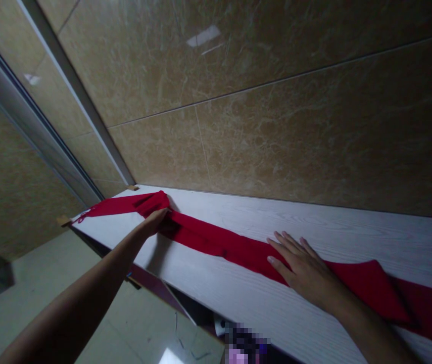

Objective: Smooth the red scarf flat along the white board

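A long red scarf lies lengthwise along a white wood-grain tabletop, with thin strands at its far left end. My left hand is closed on the scarf toward that end, where the fabric bunches and lifts into a fold; some of its fingers are hidden by the cloth. Flat on the middle stretch rests my right hand, its fingers spread and pointing to the left. Beyond my right wrist, the scarf is folded over itself and runs out of view at the right.
A glossy brown tiled wall rises behind the table's back edge. Metal trim runs up the wall at the left. Below the front edge are a dark open compartment and a pale floor with thin cords on it.
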The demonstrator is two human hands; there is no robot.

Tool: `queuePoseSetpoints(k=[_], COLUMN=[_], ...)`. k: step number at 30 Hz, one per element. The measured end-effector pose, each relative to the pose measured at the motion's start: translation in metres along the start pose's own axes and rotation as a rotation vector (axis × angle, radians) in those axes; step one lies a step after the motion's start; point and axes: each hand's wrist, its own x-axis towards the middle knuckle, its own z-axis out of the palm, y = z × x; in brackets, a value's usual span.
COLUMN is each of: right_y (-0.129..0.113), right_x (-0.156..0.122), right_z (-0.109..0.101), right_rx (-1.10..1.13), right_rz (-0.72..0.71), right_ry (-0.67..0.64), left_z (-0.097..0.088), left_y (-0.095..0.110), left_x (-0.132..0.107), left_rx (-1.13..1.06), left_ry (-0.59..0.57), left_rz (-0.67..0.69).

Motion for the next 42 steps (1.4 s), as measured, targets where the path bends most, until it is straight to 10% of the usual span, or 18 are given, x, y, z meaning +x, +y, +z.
queuePoseSetpoints(k=[6,16,42], right_y=[-0.004,-0.001,0.006], right_x=[-0.007,-0.013,-0.012], right_z=[-0.008,-0.01,-0.001], right_rx=[-0.131,-0.185,-0.158], right_rz=[0.021,0.007,0.003], right_ry=[-0.064,-0.085,-0.045], left_z=[-0.02,-0.052,-0.044], left_y=[-0.026,-0.058,-0.042], left_x=[-0.02,-0.035,-0.03], left_rx=[-0.318,-0.009,0.092], left_ry=[0.058,-0.018,0.059], left_rz=[0.103,0.341,0.418])
